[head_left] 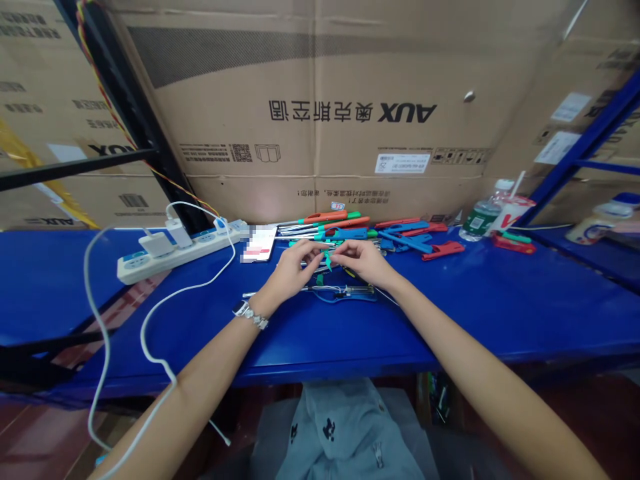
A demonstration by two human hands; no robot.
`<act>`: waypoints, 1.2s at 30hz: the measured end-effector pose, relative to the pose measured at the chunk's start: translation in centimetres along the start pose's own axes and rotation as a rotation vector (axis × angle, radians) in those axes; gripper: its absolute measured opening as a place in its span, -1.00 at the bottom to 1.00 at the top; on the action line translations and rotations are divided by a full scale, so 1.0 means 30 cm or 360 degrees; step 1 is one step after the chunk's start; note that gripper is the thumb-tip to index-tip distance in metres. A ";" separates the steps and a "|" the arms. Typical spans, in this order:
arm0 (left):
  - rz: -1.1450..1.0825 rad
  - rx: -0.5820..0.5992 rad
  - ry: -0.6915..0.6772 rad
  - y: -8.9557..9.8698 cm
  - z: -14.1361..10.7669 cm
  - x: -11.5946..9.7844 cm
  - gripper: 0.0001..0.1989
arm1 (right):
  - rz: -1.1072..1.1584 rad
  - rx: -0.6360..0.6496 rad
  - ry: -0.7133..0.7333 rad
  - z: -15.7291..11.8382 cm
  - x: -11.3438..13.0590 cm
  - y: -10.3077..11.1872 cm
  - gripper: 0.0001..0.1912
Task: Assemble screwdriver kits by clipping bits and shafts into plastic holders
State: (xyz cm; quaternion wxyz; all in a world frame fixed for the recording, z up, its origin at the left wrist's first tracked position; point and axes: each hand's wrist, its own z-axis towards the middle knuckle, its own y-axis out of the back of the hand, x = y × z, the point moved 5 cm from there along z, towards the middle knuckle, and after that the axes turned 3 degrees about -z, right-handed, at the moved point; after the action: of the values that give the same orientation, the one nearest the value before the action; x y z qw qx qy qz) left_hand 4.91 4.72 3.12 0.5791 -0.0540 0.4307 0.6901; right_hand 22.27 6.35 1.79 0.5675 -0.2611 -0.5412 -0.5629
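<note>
My left hand [296, 268], with a watch on the wrist, is closed in a pinch at a small green plastic part [328, 260]. From the other side, my right hand [367, 263] pinches the same part, its fingertips close to those of the left. Just below the hands lies an opened stick lighter [356, 291], its inner parts and thin metal tube exposed, on the blue tabletop [310, 340]. Behind the hands is a pile of stick lighters [320, 219] with orange, green and blue handles. Loose blue casings [407, 239] and a red casing [443, 251] lie to the right.
A white power strip [200, 241] with chargers stands at left, its white cable [145, 327] trailing over my left forearm. Near the pile lies a phone [260, 243]. At right are a water bottle [483, 215], a cup with a straw [515, 210] and another bottle [600, 220]. Cardboard [350, 67] backs the table.
</note>
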 end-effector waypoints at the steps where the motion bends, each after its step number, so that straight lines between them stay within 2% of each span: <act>1: 0.0013 0.0025 0.0005 -0.006 0.003 0.012 -0.79 | -0.0008 -0.0019 0.0003 0.008 -0.007 0.001 -0.61; 4: 0.0055 0.0093 0.0013 -0.021 0.006 0.042 -0.76 | -0.0067 -0.0062 -0.0008 0.024 -0.030 0.007 -0.60; 7: 0.0094 0.0140 0.0002 -0.035 0.009 0.050 -0.81 | -0.0107 -0.0071 -0.0025 0.025 -0.043 0.016 -0.58; 12: 0.0154 0.0182 -0.0007 -0.058 0.019 0.057 -0.85 | -0.0157 -0.0154 -0.0006 0.014 -0.033 0.051 -0.59; 16: 0.0176 0.0217 -0.0012 -0.071 0.020 0.063 -0.76 | -0.0187 -0.0201 0.0032 0.005 -0.022 0.076 -0.62; 22: 0.0212 0.0177 -0.0133 -0.055 0.002 -0.007 -0.60 | 0.0020 -0.0192 -0.0006 0.000 -0.029 0.037 -0.64; 26: 0.0318 0.0133 -0.0194 -0.047 -0.008 -0.049 -0.70 | 0.0132 -0.0218 -0.0086 -0.005 -0.030 -0.006 -0.59; 30: 0.0352 0.0061 -0.0220 -0.038 -0.009 -0.063 -0.80 | 0.0173 -0.0182 -0.0120 -0.020 -0.013 -0.026 -0.56; 33: 0.0295 0.0003 -0.0192 -0.026 -0.008 -0.059 -0.84 | 0.0164 -0.0125 -0.0042 -0.036 0.013 -0.025 -0.59; 36: 0.0116 -0.0092 -0.0061 -0.004 -0.009 -0.046 -0.83 | 0.0197 -0.0061 0.0079 -0.047 0.033 -0.023 -0.58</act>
State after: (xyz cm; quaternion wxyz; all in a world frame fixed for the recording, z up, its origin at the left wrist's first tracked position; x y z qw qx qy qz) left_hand 5.36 3.49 3.68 0.5600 -0.0417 0.4010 0.7238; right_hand 21.87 4.55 2.08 0.6094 -0.2909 -0.4988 -0.5433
